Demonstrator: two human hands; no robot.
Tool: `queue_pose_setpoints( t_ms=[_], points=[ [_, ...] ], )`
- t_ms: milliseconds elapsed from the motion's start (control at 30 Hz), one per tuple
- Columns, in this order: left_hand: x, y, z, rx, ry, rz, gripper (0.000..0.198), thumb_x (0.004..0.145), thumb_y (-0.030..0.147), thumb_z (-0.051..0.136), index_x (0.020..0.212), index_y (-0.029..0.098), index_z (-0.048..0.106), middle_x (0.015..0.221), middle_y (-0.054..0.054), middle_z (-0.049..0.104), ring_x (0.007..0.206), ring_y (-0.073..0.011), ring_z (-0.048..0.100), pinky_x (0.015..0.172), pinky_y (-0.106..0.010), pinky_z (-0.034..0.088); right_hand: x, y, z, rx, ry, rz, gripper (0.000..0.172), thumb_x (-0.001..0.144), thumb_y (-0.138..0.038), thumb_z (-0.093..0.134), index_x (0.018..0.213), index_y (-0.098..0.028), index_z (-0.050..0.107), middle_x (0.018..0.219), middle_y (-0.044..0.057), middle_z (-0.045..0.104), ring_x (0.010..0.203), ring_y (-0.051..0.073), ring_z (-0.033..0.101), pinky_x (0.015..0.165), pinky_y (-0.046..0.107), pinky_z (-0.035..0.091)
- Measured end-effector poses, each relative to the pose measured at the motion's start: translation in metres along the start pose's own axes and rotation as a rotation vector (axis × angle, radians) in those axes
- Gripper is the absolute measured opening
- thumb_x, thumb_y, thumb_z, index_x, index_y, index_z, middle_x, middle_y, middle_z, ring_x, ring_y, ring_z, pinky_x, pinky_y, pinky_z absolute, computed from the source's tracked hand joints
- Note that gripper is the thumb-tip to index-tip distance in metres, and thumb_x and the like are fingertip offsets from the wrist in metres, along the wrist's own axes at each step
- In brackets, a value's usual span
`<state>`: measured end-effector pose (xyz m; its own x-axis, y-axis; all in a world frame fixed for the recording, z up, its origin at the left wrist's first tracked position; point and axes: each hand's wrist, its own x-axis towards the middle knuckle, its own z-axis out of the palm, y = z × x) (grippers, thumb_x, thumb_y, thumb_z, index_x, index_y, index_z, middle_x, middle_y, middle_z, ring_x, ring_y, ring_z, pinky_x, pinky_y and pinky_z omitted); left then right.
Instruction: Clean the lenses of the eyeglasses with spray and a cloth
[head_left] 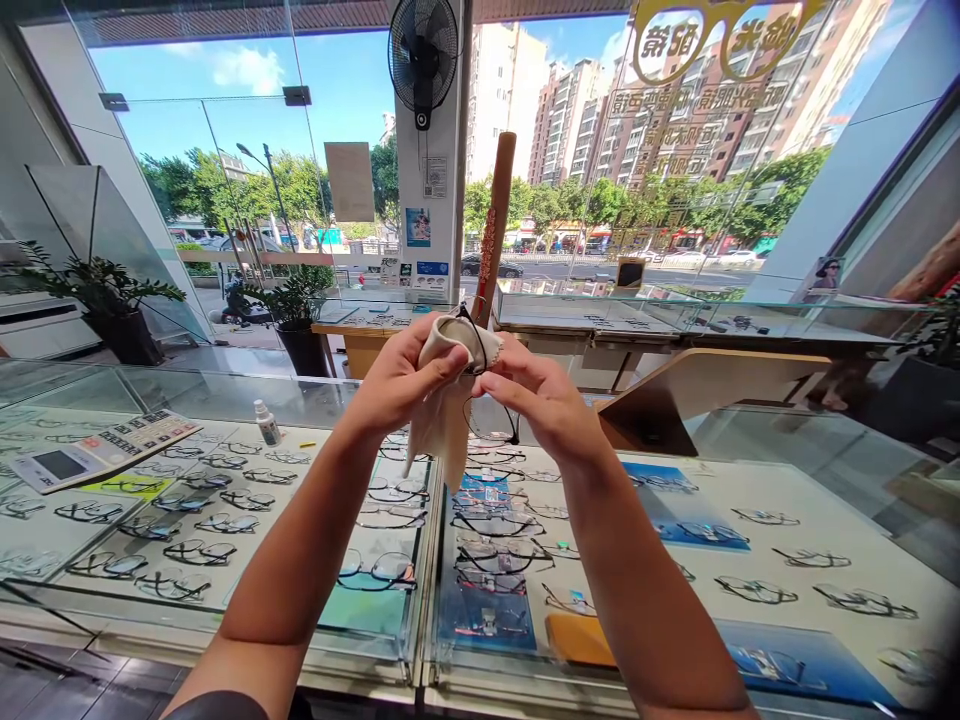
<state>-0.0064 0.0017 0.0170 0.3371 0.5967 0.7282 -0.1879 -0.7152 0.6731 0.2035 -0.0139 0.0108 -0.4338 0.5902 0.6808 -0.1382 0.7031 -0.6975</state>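
My left hand (409, 375) pinches a beige cleaning cloth (442, 405) from the left, and the cloth folds over the top of a pair of thin black eyeglasses (480, 345). My right hand (536, 390) grips the eyeglasses at the other side, through the edge of the cloth. One thin temple arm (487, 420) hangs open below my fingers. The lenses are mostly hidden by the cloth. Both hands are held up in the air above a glass display counter (247, 400).
Rows of several eyeglasses lie on white and blue mats under the counter glass. A small dropper bottle (266, 422) and a calculator (60, 465) stand on the left. A wall fan (422, 60) and a tall wooden post (495, 215) rise behind, before shop windows.
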Motion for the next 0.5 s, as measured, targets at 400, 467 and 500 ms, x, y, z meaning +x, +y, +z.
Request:
queue_pose_setpoints(
  t_ms=[400,467,500],
  points=[
    [-0.0004,-0.0033,-0.0026,-0.036,-0.029,0.009,0.027,0.095,0.043,0.084,0.102,0.019,0.073,0.094,-0.001,0.062,0.084,-0.0128,0.052,0.074,-0.023,0.041,-0.0023,-0.0042,0.0023,0.018,-0.008,0.009,0.023,0.102,-0.042,0.072,0.087,-0.024,0.076,0.093,0.001,0.061,0.093,0.020,0.055,0.096,0.039,0.044],
    [-0.0003,-0.0021,-0.0037,-0.031,-0.032,0.013,0.028,0.093,0.044,0.085,0.101,0.019,0.074,0.093,-0.002,0.062,0.083,-0.0132,0.052,0.072,-0.024,0.042,-0.0029,-0.0058,0.0023,0.000,-0.010,0.009,0.025,0.102,-0.044,0.072,0.087,-0.024,0.075,0.090,0.001,0.061,0.091,0.020,0.055,0.095,0.039,0.044],
    [-0.0001,-0.0012,-0.0039,-0.025,-0.033,0.016,0.029,0.092,0.044,0.086,0.100,0.019,0.074,0.091,-0.002,0.062,0.081,-0.0132,0.052,0.072,-0.025,0.042,-0.0030,-0.0065,0.0022,-0.013,-0.011,0.010,0.026,0.102,-0.045,0.072,0.087,-0.024,0.075,0.090,0.001,0.062,0.090,0.020,0.055,0.094,0.040,0.045]
  ],
)
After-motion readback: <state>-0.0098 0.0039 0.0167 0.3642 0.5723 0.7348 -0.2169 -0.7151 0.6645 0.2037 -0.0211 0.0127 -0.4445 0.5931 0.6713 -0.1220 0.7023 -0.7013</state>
